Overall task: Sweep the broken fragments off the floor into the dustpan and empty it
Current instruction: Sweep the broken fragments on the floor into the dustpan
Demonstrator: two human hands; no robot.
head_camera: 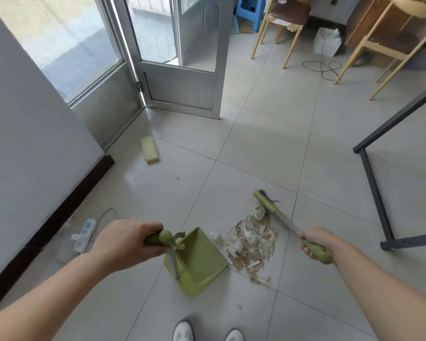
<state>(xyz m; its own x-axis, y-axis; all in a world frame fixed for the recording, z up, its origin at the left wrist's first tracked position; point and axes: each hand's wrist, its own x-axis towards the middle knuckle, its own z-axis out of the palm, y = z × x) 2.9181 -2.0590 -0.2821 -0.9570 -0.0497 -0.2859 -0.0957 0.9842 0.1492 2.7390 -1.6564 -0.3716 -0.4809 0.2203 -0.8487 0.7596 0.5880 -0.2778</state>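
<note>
The green grip of a long-handled dustpan (pixel 197 262) is being clasped by the left hand (pixel 123 242), whose fingers are being wrapped tightly around it from above. The green pan is being rested on the tiled floor (pixel 268 148), with its open mouth being turned toward a heap of broken fragments (pixel 252 242) lying just beside it on the right. The pile, made of tan, cardboard-like shards mixed with pale crumpled bits, is being left on the floor, and none of it is being carried inside the pan.

The green end of a broom (pixel 268 205) handle is being gripped by the right hand (pixel 312 241), with the fingers being curled closed around it. The metal shaft is being angled away from the person and down to the left, and the green broom head is being pressed to the floor at the far edge of the pile, touching the fragments there.

A yellow sponge block (pixel 149 150) is being left on the floor near an open metal-framed door (pixel 182 70). A white power strip (pixel 84 233) is being seen by the wall on the left. A dark metal frame (pixel 376 193) is being seen at the right, and wooden chairs (pixel 283 20) are being seen in the background. The tips of two white shoes (pixel 207 333) are being shown at the bottom edge.
</note>
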